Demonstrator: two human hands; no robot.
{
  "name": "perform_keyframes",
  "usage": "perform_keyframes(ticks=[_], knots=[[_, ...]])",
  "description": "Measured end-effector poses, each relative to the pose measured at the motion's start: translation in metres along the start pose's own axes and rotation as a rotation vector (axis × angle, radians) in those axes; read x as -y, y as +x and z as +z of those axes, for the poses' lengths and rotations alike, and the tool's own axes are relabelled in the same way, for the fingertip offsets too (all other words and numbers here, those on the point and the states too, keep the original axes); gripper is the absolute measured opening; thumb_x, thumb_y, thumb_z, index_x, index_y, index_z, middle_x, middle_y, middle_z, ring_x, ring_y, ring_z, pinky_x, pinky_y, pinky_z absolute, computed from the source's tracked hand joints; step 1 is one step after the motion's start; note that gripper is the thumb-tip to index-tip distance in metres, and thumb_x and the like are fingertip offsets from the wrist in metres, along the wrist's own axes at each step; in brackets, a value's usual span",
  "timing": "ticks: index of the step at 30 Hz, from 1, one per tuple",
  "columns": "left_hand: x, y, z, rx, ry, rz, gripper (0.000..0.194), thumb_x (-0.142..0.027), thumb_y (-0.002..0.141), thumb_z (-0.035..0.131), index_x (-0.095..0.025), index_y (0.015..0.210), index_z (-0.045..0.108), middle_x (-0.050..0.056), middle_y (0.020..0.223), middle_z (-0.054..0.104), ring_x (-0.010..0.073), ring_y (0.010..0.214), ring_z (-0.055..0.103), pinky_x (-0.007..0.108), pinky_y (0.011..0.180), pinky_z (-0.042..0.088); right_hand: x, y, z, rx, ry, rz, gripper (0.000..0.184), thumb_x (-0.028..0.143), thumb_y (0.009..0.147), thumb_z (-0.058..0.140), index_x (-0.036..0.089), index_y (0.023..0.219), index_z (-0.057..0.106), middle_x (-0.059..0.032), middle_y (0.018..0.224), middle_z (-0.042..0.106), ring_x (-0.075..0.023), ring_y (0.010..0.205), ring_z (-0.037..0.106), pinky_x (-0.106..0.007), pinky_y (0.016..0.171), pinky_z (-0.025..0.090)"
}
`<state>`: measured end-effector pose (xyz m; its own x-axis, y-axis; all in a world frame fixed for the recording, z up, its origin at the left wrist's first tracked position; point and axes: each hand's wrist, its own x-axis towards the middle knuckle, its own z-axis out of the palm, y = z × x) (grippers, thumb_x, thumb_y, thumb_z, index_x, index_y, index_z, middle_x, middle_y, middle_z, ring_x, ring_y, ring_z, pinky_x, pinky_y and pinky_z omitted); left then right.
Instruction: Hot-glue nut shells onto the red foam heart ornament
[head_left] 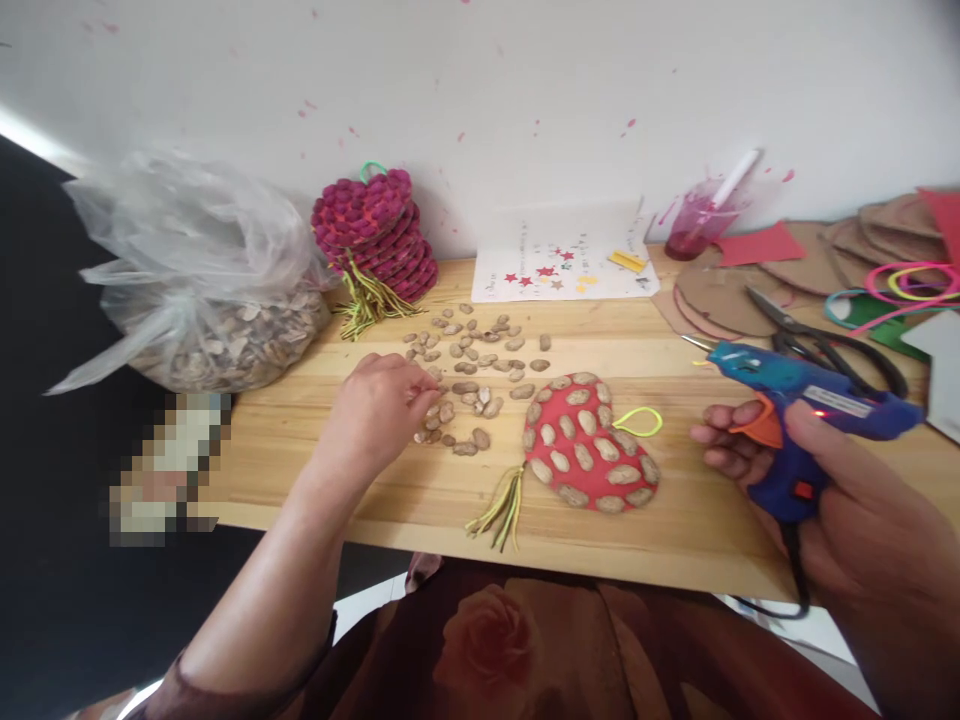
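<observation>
Over the left side of the loose peanut shells (487, 361), my left hand (382, 410) is closed, thumb and fingertips pinched together. What sits between its fingertips is hidden. My right hand (840, 480) grips a blue glue gun (810, 400) with an orange trigger, its nozzle pointing left and a small red light showing. Between both hands lies a red heart (559, 403) with peanut shells stuck around its edge and across its face. A yellow loop (639, 421) extends from its notch, and a yellow-green tassel (501, 508) from its point.
At the left stands a plastic bag (217, 300) of shells. Purple hearts (375, 235) lean in a stack by the wall. A marked paper (562, 255), a cup of pink paint (694, 225), scissors (832, 345) and cardboard pieces (739, 290) lie along the back and right.
</observation>
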<state>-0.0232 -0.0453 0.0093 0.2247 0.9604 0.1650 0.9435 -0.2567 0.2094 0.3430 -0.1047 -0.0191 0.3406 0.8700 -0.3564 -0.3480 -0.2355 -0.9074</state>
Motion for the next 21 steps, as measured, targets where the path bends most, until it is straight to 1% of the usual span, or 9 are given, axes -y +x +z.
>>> perform_keyframes(ticks=[3,6,9,11,14,18,21], knots=[[-0.02,0.003,-0.006,-0.018,-0.059,0.04,0.012,-0.029,0.089,0.07,-0.024,0.084,0.079,0.004,0.086,0.076,0.0261,0.086,0.067,0.041,0.082,0.052,0.001,-0.003,0.0,0.036,0.006,-0.008,0.036,0.052,0.066,0.088,0.02,0.08,0.08,-0.0069,0.085,0.074,-0.0184,0.072,0.073,-0.021,0.06,0.065],[-0.054,0.008,-0.006,-0.039,-0.123,0.133,0.011,-0.027,0.089,0.071,-0.025,0.082,0.08,0.002,0.083,0.075,0.0233,0.083,0.067,0.038,0.082,0.052,0.003,-0.005,0.001,0.064,0.028,-0.011,0.037,0.052,0.067,0.089,0.019,0.08,0.079,-0.0059,0.086,0.074,-0.0181,0.075,0.074,-0.02,0.061,0.065],[-0.087,0.016,0.001,0.05,-0.121,0.179,0.011,-0.019,0.087,0.071,-0.024,0.08,0.079,0.003,0.083,0.075,0.0228,0.081,0.067,0.038,0.08,0.052,0.004,-0.006,0.001,0.084,0.051,-0.015,0.035,0.05,0.069,0.089,0.019,0.079,0.078,-0.0048,0.086,0.073,-0.0177,0.077,0.074,-0.021,0.064,0.065],[-0.102,0.02,0.007,0.087,-0.082,0.19,0.012,-0.019,0.087,0.07,-0.023,0.079,0.079,0.004,0.082,0.074,0.0242,0.081,0.067,0.039,0.08,0.053,0.004,-0.007,0.001,0.094,0.057,-0.01,0.035,0.05,0.071,0.088,0.018,0.08,0.078,-0.0058,0.088,0.074,-0.0179,0.077,0.074,-0.021,0.064,0.065],[-0.111,0.023,0.015,0.124,-0.015,0.185,0.012,-0.024,0.088,0.069,-0.022,0.081,0.078,0.006,0.083,0.074,0.0256,0.083,0.067,0.04,0.081,0.054,0.004,-0.008,0.002,0.097,0.059,-0.006,0.036,0.05,0.071,0.087,0.017,0.083,0.08,-0.0076,0.087,0.075,-0.0181,0.076,0.074,-0.021,0.063,0.064],[-0.114,0.025,0.02,0.147,0.051,0.167,0.011,-0.025,0.088,0.07,-0.021,0.081,0.078,0.008,0.084,0.073,0.0271,0.084,0.067,0.042,0.082,0.054,0.006,-0.009,0.003,0.105,0.062,-0.012,0.036,0.05,0.069,0.088,0.017,0.081,0.08,-0.0067,0.085,0.075,-0.0191,0.075,0.075,-0.021,0.059,0.063],[-0.115,0.026,0.021,0.17,0.053,0.154,0.013,-0.026,0.089,0.069,-0.02,0.082,0.078,0.009,0.085,0.074,0.0296,0.086,0.067,0.044,0.083,0.054,0.007,-0.009,0.004,0.113,0.064,-0.017,0.034,0.049,0.068,0.089,0.019,0.078,0.079,-0.0054,0.083,0.075,-0.0192,0.07,0.075,-0.023,0.059,0.064]])
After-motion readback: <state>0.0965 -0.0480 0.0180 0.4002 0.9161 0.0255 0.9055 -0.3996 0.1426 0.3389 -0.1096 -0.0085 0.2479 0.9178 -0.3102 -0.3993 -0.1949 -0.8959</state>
